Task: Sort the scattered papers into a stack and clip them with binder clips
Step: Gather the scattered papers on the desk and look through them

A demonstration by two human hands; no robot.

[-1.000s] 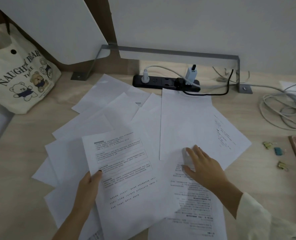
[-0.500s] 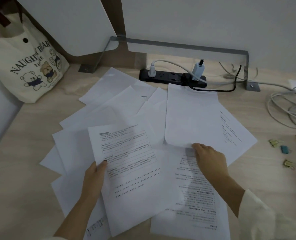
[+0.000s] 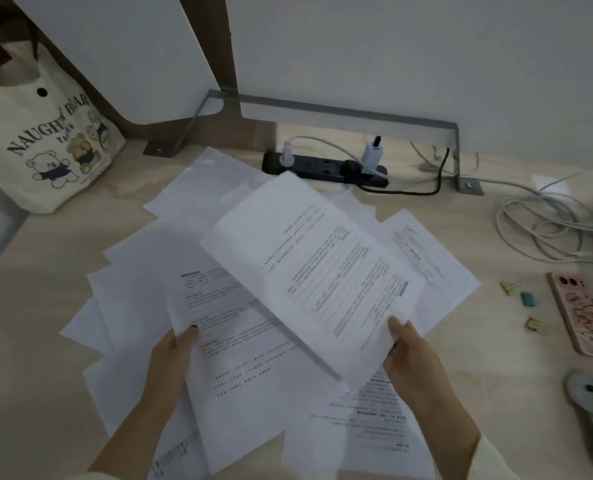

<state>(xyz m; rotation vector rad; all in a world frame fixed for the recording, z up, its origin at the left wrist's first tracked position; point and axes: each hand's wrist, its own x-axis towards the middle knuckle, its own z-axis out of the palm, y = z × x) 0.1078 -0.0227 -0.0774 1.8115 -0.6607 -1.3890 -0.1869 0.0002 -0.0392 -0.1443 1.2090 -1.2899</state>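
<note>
Above scattered flat papers (image 3: 142, 306), hands pinching thin printed sheets (image 3: 323, 271)

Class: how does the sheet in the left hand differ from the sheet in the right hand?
The left-hand sheet lies low over the pile; the right-hand sheet is raised and overlaps it. The left-hand sheet's grey heading bar sits at its far end; the right-hand sheet's sits near the right hand, so that page is turned round. Both are white printed pages, pinched at an edge.
</note>
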